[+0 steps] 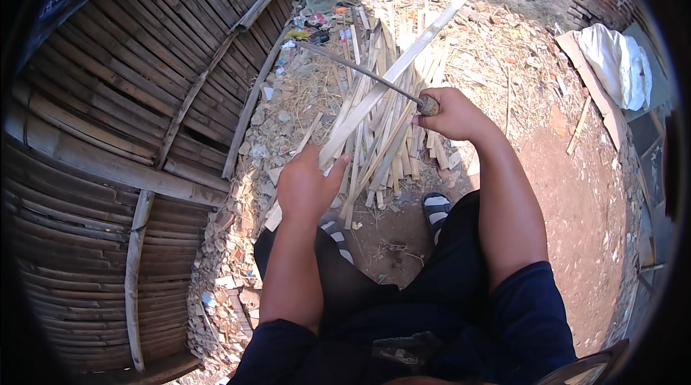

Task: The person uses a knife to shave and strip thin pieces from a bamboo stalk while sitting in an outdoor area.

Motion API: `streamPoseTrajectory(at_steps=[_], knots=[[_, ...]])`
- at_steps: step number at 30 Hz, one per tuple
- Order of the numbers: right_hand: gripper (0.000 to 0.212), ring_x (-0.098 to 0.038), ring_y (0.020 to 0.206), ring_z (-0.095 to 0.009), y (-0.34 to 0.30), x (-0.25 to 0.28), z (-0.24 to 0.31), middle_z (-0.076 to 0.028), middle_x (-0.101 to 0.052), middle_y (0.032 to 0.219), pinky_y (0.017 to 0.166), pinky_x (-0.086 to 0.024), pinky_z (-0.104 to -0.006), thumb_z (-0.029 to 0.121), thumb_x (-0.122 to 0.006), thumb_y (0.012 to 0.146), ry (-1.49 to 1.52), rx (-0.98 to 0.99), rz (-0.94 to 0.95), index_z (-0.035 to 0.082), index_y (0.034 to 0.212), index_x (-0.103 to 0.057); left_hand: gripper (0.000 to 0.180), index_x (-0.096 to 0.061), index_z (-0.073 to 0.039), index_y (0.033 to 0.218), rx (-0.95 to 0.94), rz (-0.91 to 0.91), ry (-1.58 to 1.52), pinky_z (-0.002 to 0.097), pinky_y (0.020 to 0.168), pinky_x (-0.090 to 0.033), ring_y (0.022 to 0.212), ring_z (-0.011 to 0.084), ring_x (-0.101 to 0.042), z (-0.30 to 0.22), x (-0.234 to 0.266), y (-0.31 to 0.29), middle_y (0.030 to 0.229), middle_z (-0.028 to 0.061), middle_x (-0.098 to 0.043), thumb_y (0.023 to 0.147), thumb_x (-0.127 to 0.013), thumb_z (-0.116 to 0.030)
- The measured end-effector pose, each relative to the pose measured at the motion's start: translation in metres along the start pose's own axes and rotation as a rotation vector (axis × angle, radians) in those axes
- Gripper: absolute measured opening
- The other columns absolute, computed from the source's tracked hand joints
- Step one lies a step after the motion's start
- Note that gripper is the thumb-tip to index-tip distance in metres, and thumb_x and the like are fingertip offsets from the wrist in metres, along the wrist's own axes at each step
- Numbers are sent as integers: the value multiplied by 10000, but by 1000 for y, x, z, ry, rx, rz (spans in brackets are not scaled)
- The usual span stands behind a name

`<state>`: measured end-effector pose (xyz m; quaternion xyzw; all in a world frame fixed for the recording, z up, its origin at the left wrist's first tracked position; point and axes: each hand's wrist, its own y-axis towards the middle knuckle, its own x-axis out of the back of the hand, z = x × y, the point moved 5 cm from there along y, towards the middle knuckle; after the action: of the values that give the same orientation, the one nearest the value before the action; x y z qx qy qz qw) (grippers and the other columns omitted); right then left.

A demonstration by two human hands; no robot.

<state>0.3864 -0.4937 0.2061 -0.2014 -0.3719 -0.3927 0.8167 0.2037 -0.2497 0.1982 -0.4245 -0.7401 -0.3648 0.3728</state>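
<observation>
A long, flat, pale wooden strip (399, 68) slants over heaped pale slats (385, 158), clasped in my left hand (306, 180); my right hand (452, 115) grips the handle (429, 104) of a narrow, dark metal blade (360, 70) crossing it. Likely shaving; the next stroke needs steadiness.

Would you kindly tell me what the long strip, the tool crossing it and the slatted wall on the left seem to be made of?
Long strip: bare bamboo or wood, judging by its pale, straw-coloured, unpainted face. Tool: probably dull metal blade, being thin, straight and grey; its brown handle may be wood. Slatted wall: probably weathered split bamboo, with narrow, greyish-brown, unpainted slats.
</observation>
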Motion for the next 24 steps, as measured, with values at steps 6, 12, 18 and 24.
streamPoseTrajectory(at_steps=[6, 12, 18, 24], knots=[[294, -699, 775, -340, -14, -31, 42, -164, -709, 794, 770, -544, -439, 261, -853, 853, -145, 252, 97, 26, 962, -713, 480, -738, 1, 952, -57, -41, -85, 462, 667, -543, 708, 386, -708, 2, -8, 1, 766, 192, -711, 844, -885, -443], [553, -740, 1041, -343, 0, 6, -29, -231, -760, 1132, 939, -565, -418, 314, -856, 860, 156, -109, 35, -18, 1282, -719, 510, -732, -7, 946, 31, 91, -108, 495, 691, -554, 775, 408, -727, 9, -5, 2, 810, 207, -727, 862, -860, -493], [404, -685, 765, -331, -14, -21, 24, -193, -707, 809, 749, -537, -418, 309, -895, 825, -69, 135, 100, 16, 1047, -729, 503, -762, -11, 982, 41, 126, -166, 476, 692, -559, 756, 382, -733, 14, -14, 3, 812, 198, -732, 854, -868, -485], [431, -666, 706, -315, -20, 9, 15, -167, -683, 760, 690, -513, -425, 361, -941, 784, -170, 135, -119, 21, 962, -744, 506, -737, -3, 928, 70, 158, -257, 440, 670, -555, 675, 324, -706, 20, -7, 2, 750, 167, -711, 848, -882, -480]])
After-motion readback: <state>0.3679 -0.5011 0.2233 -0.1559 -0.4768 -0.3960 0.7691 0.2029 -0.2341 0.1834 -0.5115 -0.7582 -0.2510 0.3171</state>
